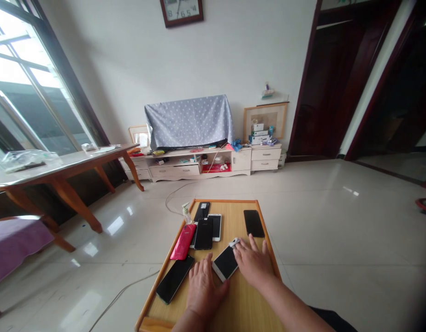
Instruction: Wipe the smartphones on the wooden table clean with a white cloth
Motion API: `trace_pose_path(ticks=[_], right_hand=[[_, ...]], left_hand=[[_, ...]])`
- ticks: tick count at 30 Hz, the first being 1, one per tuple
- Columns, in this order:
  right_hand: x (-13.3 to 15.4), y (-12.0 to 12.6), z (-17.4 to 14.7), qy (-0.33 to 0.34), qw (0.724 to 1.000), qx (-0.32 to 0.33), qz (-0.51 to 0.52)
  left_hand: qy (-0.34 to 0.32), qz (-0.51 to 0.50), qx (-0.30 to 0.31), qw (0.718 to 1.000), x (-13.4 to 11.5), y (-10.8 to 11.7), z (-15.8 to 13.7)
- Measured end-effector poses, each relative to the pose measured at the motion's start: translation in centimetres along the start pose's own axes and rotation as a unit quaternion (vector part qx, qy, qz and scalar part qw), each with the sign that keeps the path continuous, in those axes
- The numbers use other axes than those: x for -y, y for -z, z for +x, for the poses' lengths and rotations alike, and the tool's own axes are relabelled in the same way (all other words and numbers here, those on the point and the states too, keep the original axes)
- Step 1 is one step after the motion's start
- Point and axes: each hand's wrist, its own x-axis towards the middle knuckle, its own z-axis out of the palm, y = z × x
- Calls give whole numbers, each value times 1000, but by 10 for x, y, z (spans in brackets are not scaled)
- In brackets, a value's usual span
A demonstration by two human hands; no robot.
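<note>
While the left hand (204, 287) is lying palm-down over the table (233, 208), fingers together and thumb angling toward the near end of the white phone (224, 264), the right hand (253, 263) is holding its fingers spread — some touching the phone's far end. That phone is lying slantwise between both hands. A black phone (253, 223) is lying beyond the right hand; a red phone (183, 242) is resting farther left.
</note>
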Motion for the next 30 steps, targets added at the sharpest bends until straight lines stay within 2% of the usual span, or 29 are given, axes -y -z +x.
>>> trace_pose_path(ticks=[1,3,8,10,12,16,18,20,24,26,28,30], right_hand=[[-4,2,3,-18,1000,-3,-7],[-2,1,-1,-9,1000,-4,-4],[35,-14,-45,148,987,10,60],[38,-14,-53,168,983,16,72],[27,-8,-49,136,989,23,63],[-9,9,-25,8,1000,19,10],[-18,12,-22,-29,999,17,-8],[-14,8,-31,-17,1000,18,-5],[7,-5,-61,93,994,24,45],[10,-5,-67,114,991,30,57],[3,1,-60,83,995,31,47],[-8,11,-48,17,999,32,24]], left_hand=[[-1,0,-2,1000,0,0,0],[-2,-1,-1,1000,0,-1,0],[-1,-1,17,1000,1,1,-1],[-4,1,20,1000,0,2,-1],[-4,2,20,1000,-1,4,-1],[1,18,7,1000,-6,5,-1],[-2,25,5,1000,-8,6,-1],[-4,25,11,1000,-8,7,-1],[0,16,34,999,-9,10,0],[1,15,37,999,-9,11,0],[1,17,32,999,-11,11,-1],[0,22,25,999,-12,11,-1]])
